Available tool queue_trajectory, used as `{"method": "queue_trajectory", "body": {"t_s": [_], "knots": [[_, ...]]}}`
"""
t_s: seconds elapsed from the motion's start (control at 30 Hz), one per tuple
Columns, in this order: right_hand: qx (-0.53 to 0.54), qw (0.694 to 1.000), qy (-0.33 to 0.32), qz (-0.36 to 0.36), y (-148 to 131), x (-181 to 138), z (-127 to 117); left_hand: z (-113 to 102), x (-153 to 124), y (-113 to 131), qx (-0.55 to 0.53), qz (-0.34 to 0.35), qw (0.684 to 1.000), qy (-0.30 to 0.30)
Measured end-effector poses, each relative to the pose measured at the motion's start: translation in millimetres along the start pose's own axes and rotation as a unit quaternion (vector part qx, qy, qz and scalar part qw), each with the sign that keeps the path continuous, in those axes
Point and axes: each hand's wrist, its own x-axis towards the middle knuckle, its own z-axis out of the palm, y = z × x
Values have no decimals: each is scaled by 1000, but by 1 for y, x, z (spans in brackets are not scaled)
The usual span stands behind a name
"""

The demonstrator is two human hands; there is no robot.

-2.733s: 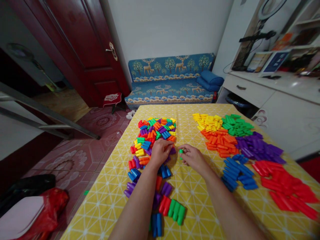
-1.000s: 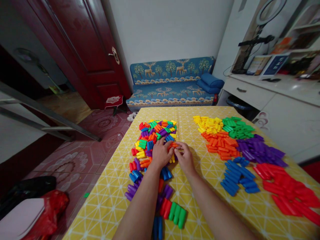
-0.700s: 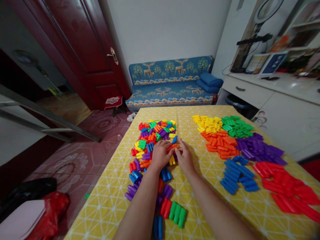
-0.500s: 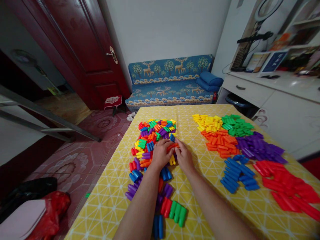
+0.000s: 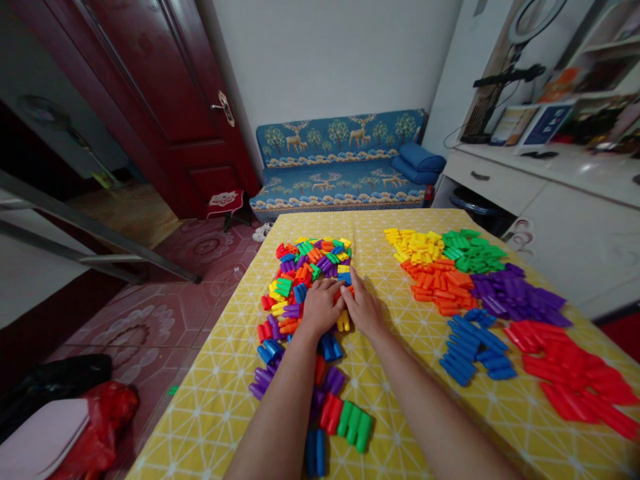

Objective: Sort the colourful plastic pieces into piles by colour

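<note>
A mixed pile of coloured plastic pieces [image 5: 307, 263] lies on the left half of the yellow tablecloth [image 5: 380, 373]. My left hand [image 5: 320, 307] rests at the pile's near right edge, fingers curled over an orange piece [image 5: 345, 291]. My right hand [image 5: 364, 308] presses against the left one, fingers held together and pointing into the pile, also touching the orange piece. A yellow piece [image 5: 343, 322] lies just under the two hands. What the palms cover is hidden.
Sorted heaps lie on the right: yellow [image 5: 415, 245], green [image 5: 473, 250], orange [image 5: 440, 285], purple [image 5: 515, 293], blue [image 5: 473, 350], red [image 5: 570, 373]. Loose pieces [image 5: 350, 420] sit near my forearms. A blue sofa [image 5: 340, 167] and a white cabinet [image 5: 550, 220] stand beyond.
My right hand, earlier apart with a green piece, has come left to meet my left hand at the pile. Both hands have closed in on the orange piece and slid slightly forward.
</note>
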Motion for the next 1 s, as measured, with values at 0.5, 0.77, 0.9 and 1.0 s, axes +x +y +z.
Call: {"method": "queue_trajectory", "body": {"t_s": [0.5, 0.77, 0.9, 1.0], "knots": [[126, 992, 24, -4, 14, 10, -7, -6, -3, 2, -72, 64, 995, 17], [119, 992, 47, 9, 3, 7, -9, -5, -3, 3, -136, 71, 985, 74], [112, 986, 120, 32, 3, 6, -6, 0, -4, 2, -171, 66, 979, 87], [121, 970, 206, 43, -1, -1, -13, 2, -5, 1, -176, 56, 979, 87]]}}
